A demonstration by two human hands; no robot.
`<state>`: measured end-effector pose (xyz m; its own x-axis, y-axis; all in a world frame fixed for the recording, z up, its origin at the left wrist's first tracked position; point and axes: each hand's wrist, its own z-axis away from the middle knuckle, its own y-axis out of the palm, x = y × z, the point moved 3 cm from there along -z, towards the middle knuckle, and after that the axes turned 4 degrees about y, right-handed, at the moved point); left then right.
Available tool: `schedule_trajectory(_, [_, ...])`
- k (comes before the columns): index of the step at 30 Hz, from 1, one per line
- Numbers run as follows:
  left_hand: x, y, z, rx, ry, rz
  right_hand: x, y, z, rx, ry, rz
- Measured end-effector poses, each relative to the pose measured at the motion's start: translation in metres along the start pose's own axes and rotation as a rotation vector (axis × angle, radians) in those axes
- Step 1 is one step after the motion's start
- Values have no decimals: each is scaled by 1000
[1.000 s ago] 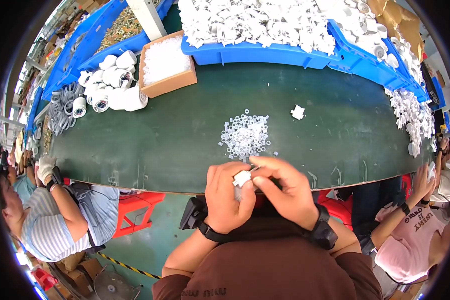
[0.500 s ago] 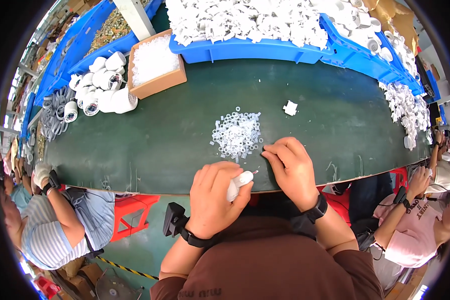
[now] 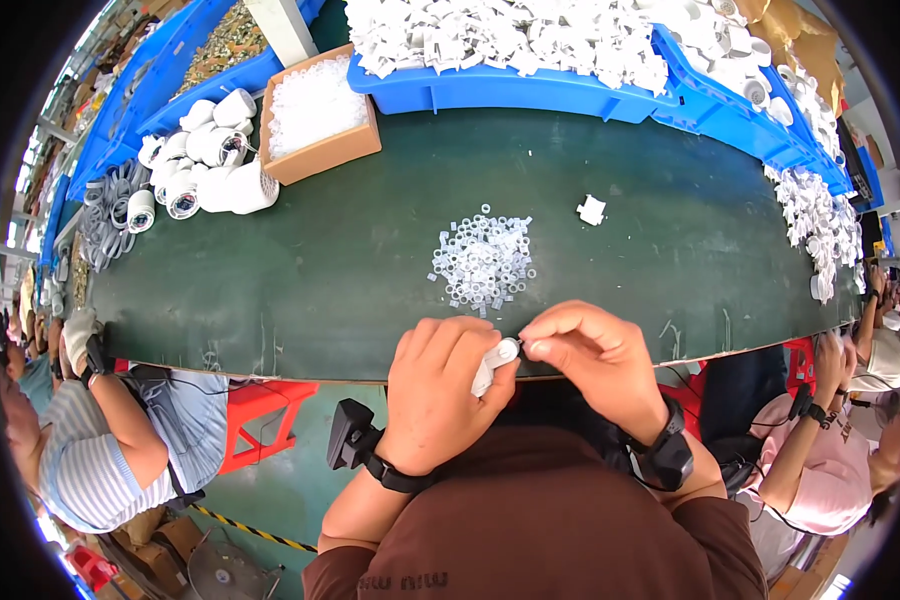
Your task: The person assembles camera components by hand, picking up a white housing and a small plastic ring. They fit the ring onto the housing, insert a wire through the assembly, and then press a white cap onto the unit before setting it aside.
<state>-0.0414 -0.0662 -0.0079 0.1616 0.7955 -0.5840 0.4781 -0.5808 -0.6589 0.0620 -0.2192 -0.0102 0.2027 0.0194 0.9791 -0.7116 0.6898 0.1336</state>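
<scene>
Near the table's front edge, my left hand [image 3: 438,390] is closed around a small white plastic housing [image 3: 494,366] with a rounded end, tilted up to the right. My right hand [image 3: 610,362] is closed in a pinch right at that rounded end. A tiny dark spot shows between its thumb and forefinger, too small to name. Just beyond both hands lies a loose pile of small translucent rings [image 3: 482,262]. Farther right, a single white plastic piece [image 3: 591,210] rests on the green table [image 3: 300,290].
Blue bins [image 3: 530,92] of white parts line the far edge. A cardboard box [image 3: 330,158] of clear pieces stands beside white camera-like housings [image 3: 240,190] and grey cables [image 3: 105,215]. White parts [image 3: 815,225] are heaped at right. People sit on both sides.
My right hand has moved from beside the ring pile to the housing's rounded end, its fingers pinched. My left hand has shifted slightly right with the housing, hiding the thin reddish wire seen before.
</scene>
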Motion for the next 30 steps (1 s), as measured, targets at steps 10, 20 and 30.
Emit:
schedule_trajectory(10, [3, 2, 1, -6, 2, -33, -14, 10, -11, 130, 69, -85])
schedule_trajectory(20, [0, 5, 3, -107, -18, -30, -16, 23, -10, -12, 230, -170])
schedule_trajectory(30, [4, 3, 10, -150, 48, -12, -19, 25, -6, 17, 60, -188])
